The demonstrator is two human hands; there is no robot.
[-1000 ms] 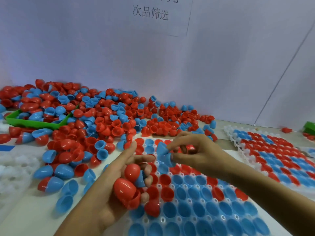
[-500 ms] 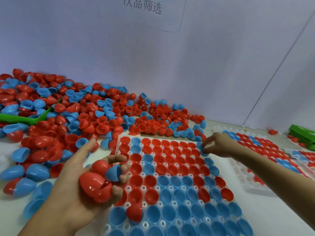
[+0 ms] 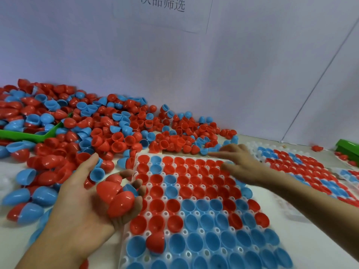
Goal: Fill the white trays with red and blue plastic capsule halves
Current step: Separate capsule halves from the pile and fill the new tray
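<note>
Nearest the camera lies the white tray, its sockets filled almost throughout: blue capsule halves fill the near rows, red capsule halves most of the far rows, with a few of each mixed in. One red half sits dome-up on top of the near blue rows, close to the tray's left edge.

Just left of the tray, over its left edge, the left hand is turned palm-up, its fingers curled round a handful of red capsule halves with a blue half tucked among them.

The right hand reaches in from the right over the tray's far right corner, palm down, fingers stretched forward and relaxed, the fingertips at the tray's far edge beside the loose halves; it holds nothing that can be seen.

Beyond the tray and to its left spreads a large heap of loose capsule halves, red and blue, running back to the white wall. A green bin sits half buried in the heap, far left of the tray.

To the right of the tray lies a second white tray, also filled with red and blue halves, with another green bin beyond it. A sheet with printed characters hangs on the wall above.
</note>
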